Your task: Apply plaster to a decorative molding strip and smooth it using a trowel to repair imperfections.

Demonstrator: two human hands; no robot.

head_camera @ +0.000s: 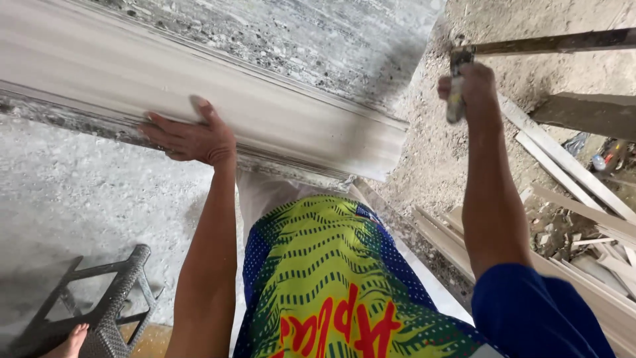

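My left hand presses flat on the lower edge of a long pale moulded beam that runs across the view from upper left to its cut end at centre right. My right hand is raised at the upper right, closed around the worn handle of a tool whose head meets a dark bar. My bright green and blue patterned garment fills the lower middle.
A dark woven stool frame stands at lower left with a bare foot beside it. Several pale planks and rubble lie on the sandy ground at right. Rough grey concrete lies below the beam.
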